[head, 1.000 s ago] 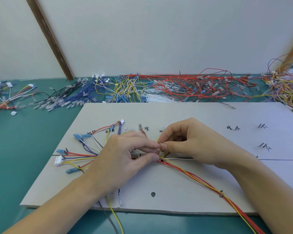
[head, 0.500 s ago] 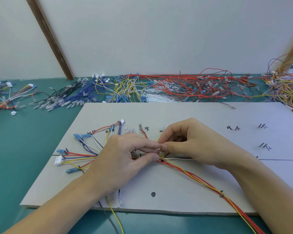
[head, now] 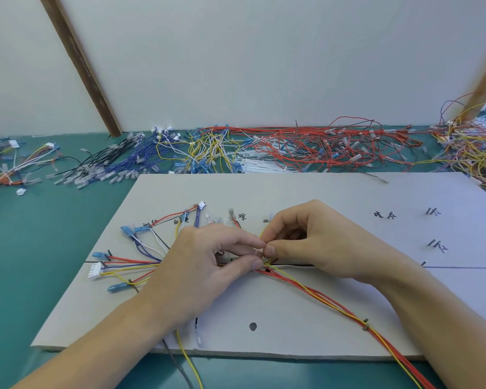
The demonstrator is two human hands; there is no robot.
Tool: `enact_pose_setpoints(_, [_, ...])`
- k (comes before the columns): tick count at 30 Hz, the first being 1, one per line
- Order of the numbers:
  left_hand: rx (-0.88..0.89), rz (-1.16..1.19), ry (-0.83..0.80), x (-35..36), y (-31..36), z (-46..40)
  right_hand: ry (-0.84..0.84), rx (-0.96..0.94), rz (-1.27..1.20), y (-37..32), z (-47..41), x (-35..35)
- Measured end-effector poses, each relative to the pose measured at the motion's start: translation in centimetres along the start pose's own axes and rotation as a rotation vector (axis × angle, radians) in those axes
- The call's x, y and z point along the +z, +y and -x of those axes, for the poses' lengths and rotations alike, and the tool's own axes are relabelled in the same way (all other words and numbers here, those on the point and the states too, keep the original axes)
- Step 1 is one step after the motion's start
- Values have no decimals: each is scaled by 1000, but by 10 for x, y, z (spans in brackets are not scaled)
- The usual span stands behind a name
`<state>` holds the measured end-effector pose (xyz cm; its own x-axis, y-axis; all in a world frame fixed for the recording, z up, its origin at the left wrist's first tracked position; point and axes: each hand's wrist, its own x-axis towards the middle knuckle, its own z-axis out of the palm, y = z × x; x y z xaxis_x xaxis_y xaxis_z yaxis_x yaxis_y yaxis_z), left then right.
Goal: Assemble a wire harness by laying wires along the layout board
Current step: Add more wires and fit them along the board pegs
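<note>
Left hand (head: 199, 265) and right hand (head: 314, 242) meet fingertip to fingertip, pinching the wires (head: 306, 287) at board (head: 320, 192) centre; bundle trails toward 4 o'clock.

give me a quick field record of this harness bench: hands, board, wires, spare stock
left hand: pinches the wire bundle at the board's middle
right hand: fingertips meet the left's, pinching at the same spot
layout board: grey, flat on green table, handwritten marks
wire bundle: red and yellow, runs toward near right edge
white connector: left end, wires fanned out
spare wires: loose piles along the wall behind the board
</note>
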<state>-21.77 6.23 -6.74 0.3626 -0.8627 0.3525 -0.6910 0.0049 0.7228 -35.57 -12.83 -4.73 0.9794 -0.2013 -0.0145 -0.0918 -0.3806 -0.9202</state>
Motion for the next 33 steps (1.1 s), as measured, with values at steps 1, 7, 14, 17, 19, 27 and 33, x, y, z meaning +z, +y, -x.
enact_pose_setpoints(1, [-4, 7, -2, 0, 0, 0, 0, 1, -1, 0, 0, 0])
enact_pose_setpoints(7, [51, -15, 19, -1, 2, 0, 16, 9, -2, -1, 0, -1])
enact_pose_setpoints(14, [83, -53, 36, -1, 2, 0, -12, 13, 22, -2, 0, 0])
enact_pose_setpoints(17, [78, -54, 61, -1, 1, -1, -17, 8, 32, -3, 0, 0])
enact_pose_setpoints(19, [72, -47, 52, -1, 1, -1, -17, 9, 31, -4, 1, 0])
enact_pose_setpoints(27, [71, -101, 48, -1, 4, 0, 9, 31, 16, -4, 2, 2])
enact_pose_setpoints(33, [59, -99, 65, -2, 6, 1, 22, 55, -1, -5, 2, 2])
